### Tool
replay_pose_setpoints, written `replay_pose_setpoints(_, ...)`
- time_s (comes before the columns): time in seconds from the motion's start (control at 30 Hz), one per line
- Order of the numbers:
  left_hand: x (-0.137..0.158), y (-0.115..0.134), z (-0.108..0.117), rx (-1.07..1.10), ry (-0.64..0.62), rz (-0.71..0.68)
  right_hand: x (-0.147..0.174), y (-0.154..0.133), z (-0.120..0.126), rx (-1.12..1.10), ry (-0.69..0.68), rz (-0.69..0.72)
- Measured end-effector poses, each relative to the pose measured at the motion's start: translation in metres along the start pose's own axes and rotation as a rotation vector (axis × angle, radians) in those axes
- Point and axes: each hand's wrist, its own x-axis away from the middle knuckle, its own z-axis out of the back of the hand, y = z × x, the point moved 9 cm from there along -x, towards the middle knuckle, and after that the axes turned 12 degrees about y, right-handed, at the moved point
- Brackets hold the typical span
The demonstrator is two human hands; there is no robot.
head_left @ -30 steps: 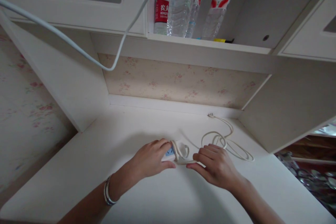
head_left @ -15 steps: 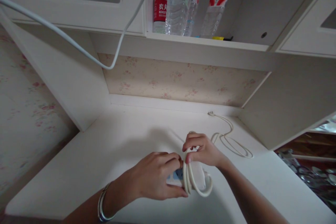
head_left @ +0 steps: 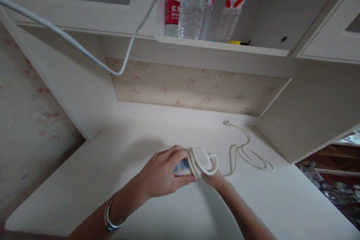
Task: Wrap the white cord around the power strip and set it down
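My left hand (head_left: 165, 170) is closed around a white power strip (head_left: 203, 157) with blue socket areas, holding it above the desk. Several turns of white power cord (head_left: 193, 162) are wrapped about the strip's middle, and a loose loop sticks out at its right end. Behind and under the strip is my right hand (head_left: 212, 178); its fingers are hidden, so their grip cannot be seen. The cord's loose length (head_left: 244, 146) trails across the desk to the right, ending in a plug (head_left: 226, 123) near the back edge.
A white desk (head_left: 135, 131) lies below the hands. Above its back stands a shelf (head_left: 225, 46) with several plastic bottles (head_left: 191, 7) and a yellow-and-black item (head_left: 234, 42). A thick white cable (head_left: 84, 50) hangs across the upper left. Side panels bound the desk.
My right hand has gone from on top of the wound cord to behind and beneath the strip. The strip and my left hand have risen slightly. More cord shows on the desk near the right hand.
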Motion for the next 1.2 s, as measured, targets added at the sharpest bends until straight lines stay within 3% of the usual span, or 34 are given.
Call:
replay_pose_setpoints(0.2,-0.004,-0.032,-0.011,-0.201,0.065,0.048,0.022,-0.002,-0.026,0.468,-0.082,0.013)
replay_pose_setpoints(0.37,-0.005,-0.05,-0.018,-0.325,0.123,0.145,0.025,-0.032,-0.028,0.599,-0.108,0.107)
replay_pose_setpoints(0.47,-0.005,-0.055,-0.024,-0.384,0.072,0.176,0.024,-0.037,-0.021,0.645,-0.108,0.137)
replay_pose_setpoints(0.67,0.005,-0.052,-0.048,-0.35,-0.133,0.078,0.019,-0.043,0.005,0.699,-0.088,0.267)
replay_pose_setpoints(0.9,0.014,-0.048,-0.07,-0.315,-0.247,0.084,0.013,-0.07,0.014,0.744,-0.144,0.515)
replay_pose_setpoints(1.07,0.018,-0.029,-0.071,-0.195,-0.315,-0.003,-0.002,-0.07,0.025,0.633,-0.242,0.516)
replay_pose_setpoints(1.2,0.022,-0.007,-0.07,-0.027,-0.361,-0.065,-0.019,-0.067,0.035,0.436,-0.287,0.424)
